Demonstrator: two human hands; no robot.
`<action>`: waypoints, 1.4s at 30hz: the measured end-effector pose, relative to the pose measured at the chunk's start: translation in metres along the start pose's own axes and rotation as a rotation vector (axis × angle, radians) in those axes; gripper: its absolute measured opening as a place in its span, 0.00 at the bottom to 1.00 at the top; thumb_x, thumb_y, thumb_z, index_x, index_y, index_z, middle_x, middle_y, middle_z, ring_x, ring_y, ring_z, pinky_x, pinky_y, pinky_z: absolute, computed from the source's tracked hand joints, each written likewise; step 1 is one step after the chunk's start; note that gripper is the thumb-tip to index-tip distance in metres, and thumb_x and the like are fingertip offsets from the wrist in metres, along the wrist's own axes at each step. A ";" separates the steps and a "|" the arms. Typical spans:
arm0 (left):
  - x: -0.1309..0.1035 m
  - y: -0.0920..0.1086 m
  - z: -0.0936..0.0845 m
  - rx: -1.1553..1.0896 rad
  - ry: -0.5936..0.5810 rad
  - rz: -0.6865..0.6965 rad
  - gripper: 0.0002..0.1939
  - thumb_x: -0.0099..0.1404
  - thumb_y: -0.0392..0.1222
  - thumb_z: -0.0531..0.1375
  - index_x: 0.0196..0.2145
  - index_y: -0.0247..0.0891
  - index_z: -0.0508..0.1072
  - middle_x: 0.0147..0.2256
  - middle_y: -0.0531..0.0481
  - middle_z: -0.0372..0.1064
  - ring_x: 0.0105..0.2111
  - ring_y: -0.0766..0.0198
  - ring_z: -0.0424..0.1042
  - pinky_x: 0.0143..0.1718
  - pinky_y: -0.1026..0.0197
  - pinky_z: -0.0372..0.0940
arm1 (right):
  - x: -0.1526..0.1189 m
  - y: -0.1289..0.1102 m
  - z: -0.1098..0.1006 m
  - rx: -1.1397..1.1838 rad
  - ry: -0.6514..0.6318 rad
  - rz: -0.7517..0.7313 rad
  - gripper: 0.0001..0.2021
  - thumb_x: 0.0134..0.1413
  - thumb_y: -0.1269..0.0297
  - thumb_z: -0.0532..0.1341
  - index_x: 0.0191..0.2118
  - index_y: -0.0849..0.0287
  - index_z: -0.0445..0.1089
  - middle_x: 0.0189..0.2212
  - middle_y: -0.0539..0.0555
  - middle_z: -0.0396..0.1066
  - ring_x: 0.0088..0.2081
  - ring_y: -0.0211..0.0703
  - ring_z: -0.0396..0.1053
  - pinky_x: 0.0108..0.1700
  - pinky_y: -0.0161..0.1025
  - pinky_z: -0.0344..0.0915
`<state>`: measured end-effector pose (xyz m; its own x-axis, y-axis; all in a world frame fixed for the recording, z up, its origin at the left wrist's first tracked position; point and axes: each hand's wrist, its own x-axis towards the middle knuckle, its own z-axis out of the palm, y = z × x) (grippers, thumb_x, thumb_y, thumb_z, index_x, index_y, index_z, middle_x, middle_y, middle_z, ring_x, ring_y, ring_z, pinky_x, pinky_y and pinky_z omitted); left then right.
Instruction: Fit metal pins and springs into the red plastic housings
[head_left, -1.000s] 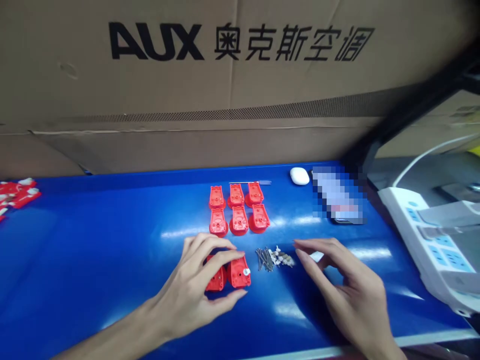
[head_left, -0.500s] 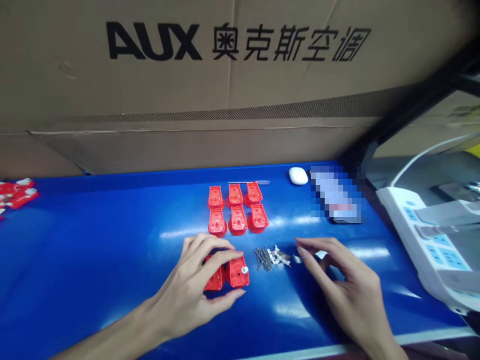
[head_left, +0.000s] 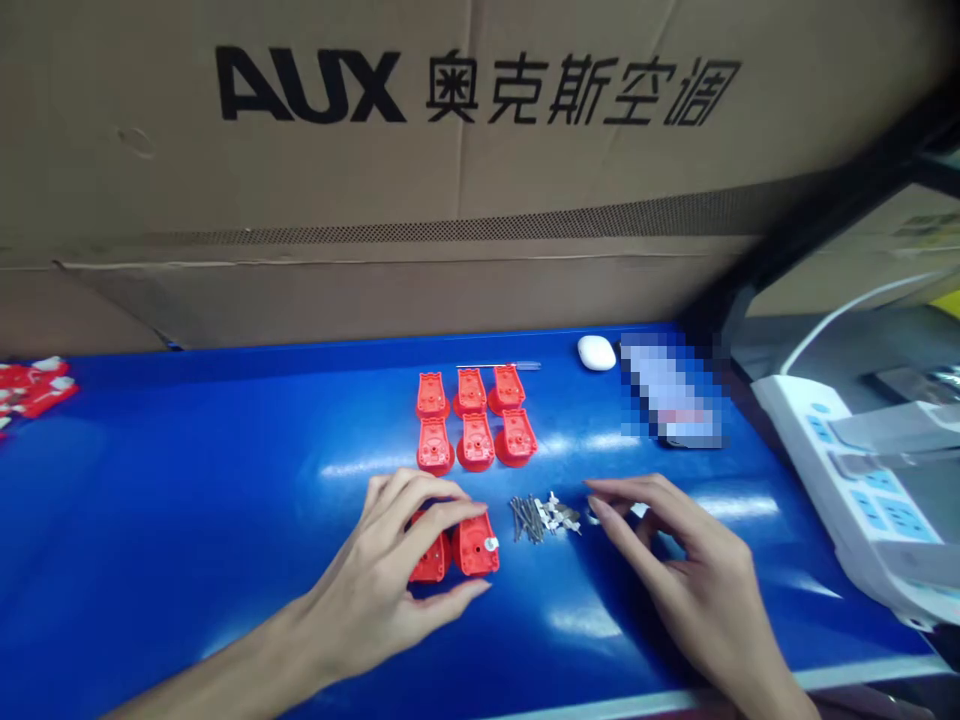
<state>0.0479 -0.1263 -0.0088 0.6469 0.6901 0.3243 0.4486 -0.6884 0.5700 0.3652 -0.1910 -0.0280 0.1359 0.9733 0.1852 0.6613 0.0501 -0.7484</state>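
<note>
The left hand [head_left: 390, 560] and right hand [head_left: 682, 570] are showing bare, their fingers [head_left: 435, 489] looking long and slim; the left forearm [head_left: 247, 655] is appearing bare too, looking slender; the right wrist [head_left: 769, 680] is likewise showing bare.

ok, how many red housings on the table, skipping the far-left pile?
8: three back-row housings, three middle-row housings, two nearest housings at the left hand, which partly covers them. Others could be hidden beneath it.
</note>
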 end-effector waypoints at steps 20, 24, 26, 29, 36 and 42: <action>0.000 -0.003 -0.001 -0.031 -0.075 -0.031 0.24 0.76 0.43 0.70 0.65 0.45 0.70 0.58 0.45 0.74 0.55 0.51 0.73 0.58 0.47 0.62 | 0.005 0.003 -0.007 0.012 -0.253 0.050 0.14 0.73 0.46 0.65 0.53 0.47 0.80 0.44 0.53 0.77 0.41 0.45 0.75 0.41 0.41 0.70; 0.000 -0.003 -0.001 -0.031 -0.078 -0.031 0.24 0.76 0.43 0.70 0.64 0.44 0.70 0.58 0.44 0.74 0.56 0.51 0.73 0.58 0.47 0.62 | 0.002 0.005 -0.008 0.019 -0.264 0.031 0.13 0.72 0.48 0.66 0.53 0.47 0.80 0.45 0.53 0.77 0.42 0.45 0.75 0.40 0.40 0.70; 0.000 -0.003 -0.001 -0.030 -0.075 -0.029 0.24 0.76 0.43 0.70 0.65 0.45 0.70 0.58 0.44 0.74 0.56 0.51 0.73 0.58 0.47 0.62 | 0.001 0.006 -0.008 0.021 -0.267 0.020 0.12 0.72 0.49 0.67 0.52 0.48 0.79 0.45 0.53 0.77 0.43 0.45 0.74 0.41 0.40 0.69; 0.000 -0.003 -0.002 -0.023 -0.074 -0.030 0.25 0.76 0.43 0.70 0.65 0.45 0.69 0.58 0.43 0.75 0.56 0.50 0.73 0.58 0.47 0.63 | 0.000 0.007 -0.007 0.022 -0.267 0.012 0.11 0.72 0.50 0.67 0.52 0.48 0.79 0.46 0.53 0.76 0.43 0.45 0.74 0.41 0.40 0.69; 0.003 -0.005 -0.016 0.010 -0.055 -0.004 0.36 0.68 0.49 0.75 0.68 0.44 0.67 0.59 0.40 0.75 0.58 0.46 0.74 0.61 0.43 0.65 | 0.000 -0.003 -0.008 0.042 -0.262 -0.002 0.09 0.73 0.53 0.66 0.53 0.46 0.78 0.45 0.52 0.75 0.43 0.43 0.74 0.40 0.40 0.69; 0.006 -0.009 -0.029 0.023 -0.078 -0.042 0.37 0.65 0.51 0.77 0.66 0.48 0.68 0.60 0.43 0.76 0.57 0.47 0.77 0.66 0.40 0.64 | 0.000 -0.014 -0.002 0.061 -0.241 -0.057 0.09 0.74 0.56 0.66 0.53 0.48 0.78 0.45 0.53 0.74 0.44 0.44 0.73 0.41 0.40 0.70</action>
<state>0.0299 -0.1096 0.0094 0.6734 0.6992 0.2401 0.4897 -0.6652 0.5637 0.3569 -0.1925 -0.0163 -0.0851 0.9934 0.0765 0.6160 0.1128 -0.7796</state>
